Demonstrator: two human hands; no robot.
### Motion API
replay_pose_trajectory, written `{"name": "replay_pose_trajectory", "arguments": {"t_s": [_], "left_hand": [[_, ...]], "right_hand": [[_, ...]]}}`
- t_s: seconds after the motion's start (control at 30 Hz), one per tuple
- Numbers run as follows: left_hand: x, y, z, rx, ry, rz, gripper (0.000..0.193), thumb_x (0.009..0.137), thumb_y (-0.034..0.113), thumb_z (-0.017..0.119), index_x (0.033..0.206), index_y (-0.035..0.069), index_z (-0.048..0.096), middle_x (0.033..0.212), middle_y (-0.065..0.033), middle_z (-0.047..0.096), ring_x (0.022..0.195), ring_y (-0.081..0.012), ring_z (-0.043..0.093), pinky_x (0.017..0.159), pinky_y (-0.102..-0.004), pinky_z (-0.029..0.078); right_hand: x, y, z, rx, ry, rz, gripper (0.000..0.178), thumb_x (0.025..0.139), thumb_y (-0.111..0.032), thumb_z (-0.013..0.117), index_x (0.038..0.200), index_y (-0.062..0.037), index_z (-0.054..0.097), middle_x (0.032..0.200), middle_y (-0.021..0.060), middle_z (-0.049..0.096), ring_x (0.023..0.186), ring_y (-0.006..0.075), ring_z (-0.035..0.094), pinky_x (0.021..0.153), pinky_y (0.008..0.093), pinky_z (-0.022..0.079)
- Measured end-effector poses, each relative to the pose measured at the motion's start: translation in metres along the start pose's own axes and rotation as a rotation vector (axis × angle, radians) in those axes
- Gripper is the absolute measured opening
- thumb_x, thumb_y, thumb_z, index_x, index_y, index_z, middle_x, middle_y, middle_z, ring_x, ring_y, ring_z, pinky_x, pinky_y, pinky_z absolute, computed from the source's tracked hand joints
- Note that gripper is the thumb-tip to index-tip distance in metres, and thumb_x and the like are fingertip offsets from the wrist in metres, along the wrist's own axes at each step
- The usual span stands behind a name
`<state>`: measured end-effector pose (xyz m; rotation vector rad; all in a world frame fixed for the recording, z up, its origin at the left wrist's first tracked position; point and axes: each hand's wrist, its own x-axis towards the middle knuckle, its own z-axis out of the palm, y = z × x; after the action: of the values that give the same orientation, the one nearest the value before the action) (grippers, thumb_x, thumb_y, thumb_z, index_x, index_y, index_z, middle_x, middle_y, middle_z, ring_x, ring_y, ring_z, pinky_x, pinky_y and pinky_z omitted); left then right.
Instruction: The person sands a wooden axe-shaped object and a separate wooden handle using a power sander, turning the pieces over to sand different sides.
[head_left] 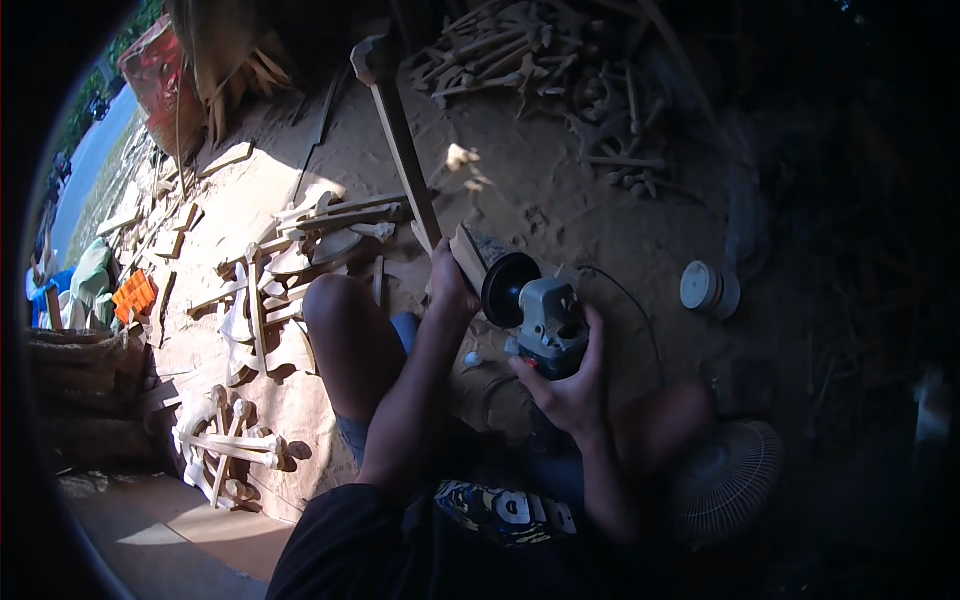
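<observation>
My left hand (pixel 452 278) is closed round the lower end of a long wooden piece (pixel 405 150). Its straight shaft slants up and away to a faceted knob at the far end. Beside my fingers a wider pale wooden part (pixel 466 252) shows; I cannot tell whether it belongs to the same piece. My right hand (pixel 575 392) grips an angle grinder (pixel 548 318) with a grey-green head. The grinder's round black disc (pixel 510 288) stands against or just beside the wide wooden part. Contact between them is hard to make out.
Several carved wooden pieces (pixel 258 300) lie on sandy ground to the left, with another heap (pixel 510 50) at the far side. A white tub (pixel 702 288) stands right, near a cord (pixel 645 310). A round fan grille (pixel 735 480) is at lower right, close to my knee.
</observation>
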<state>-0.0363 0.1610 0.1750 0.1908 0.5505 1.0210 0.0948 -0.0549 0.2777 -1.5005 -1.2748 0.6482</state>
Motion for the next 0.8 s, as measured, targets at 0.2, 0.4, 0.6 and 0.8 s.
{"name": "replay_pose_trajectory", "arguments": {"t_s": [0.2, 0.4, 0.6, 0.8], "left_hand": [[-0.007, -0.004, 0.010, 0.079, 0.122, 0.056, 0.060, 0.113, 0.042, 0.023, 0.131, -0.001, 0.060, 0.117, -0.0231, 0.071, 0.108, -0.0386, 0.074, 0.097, -0.0560, 0.064], [-0.013, -0.007, 0.012, 0.110, 0.204, 0.097, 0.056, 0.113, 0.041, 0.027, 0.128, -0.001, 0.062, 0.113, -0.0220, 0.072, 0.100, -0.0361, 0.076, 0.095, -0.0536, 0.066], [-0.009, -0.006, 0.014, 0.171, 0.234, 0.082, 0.054, 0.112, 0.041, 0.028, 0.124, 0.003, 0.065, 0.112, -0.0188, 0.073, 0.100, -0.0339, 0.075, 0.093, -0.0527, 0.065], [-0.007, -0.002, 0.025, 0.032, 0.262, 0.012, 0.052, 0.111, 0.043, 0.030, 0.118, 0.006, 0.065, 0.101, -0.0146, 0.071, 0.092, -0.0320, 0.073, 0.087, -0.0512, 0.064]], "right_hand": [[-0.006, 0.009, -0.003, -0.018, 0.016, 0.003, 0.104, 0.079, -0.026, 0.096, 0.157, 0.0043, 0.035, 0.144, 0.0260, 0.057, 0.135, 0.0344, 0.060, 0.113, 0.0462, 0.048], [0.005, 0.001, 0.007, 0.103, -0.017, 0.073, 0.103, 0.079, -0.025, 0.096, 0.157, 0.0045, 0.035, 0.143, 0.0262, 0.057, 0.133, 0.0342, 0.060, 0.113, 0.0458, 0.048], [-0.006, 0.010, 0.002, 0.035, -0.043, 0.005, 0.098, 0.080, -0.020, 0.093, 0.156, 0.0034, 0.035, 0.136, 0.0220, 0.060, 0.122, 0.0276, 0.065, 0.104, 0.0408, 0.053], [-0.031, 0.019, -0.004, 0.152, -0.001, 0.154, 0.096, 0.080, -0.016, 0.093, 0.155, 0.0023, 0.036, 0.129, 0.0171, 0.063, 0.112, 0.0219, 0.068, 0.097, 0.0374, 0.056]]}}
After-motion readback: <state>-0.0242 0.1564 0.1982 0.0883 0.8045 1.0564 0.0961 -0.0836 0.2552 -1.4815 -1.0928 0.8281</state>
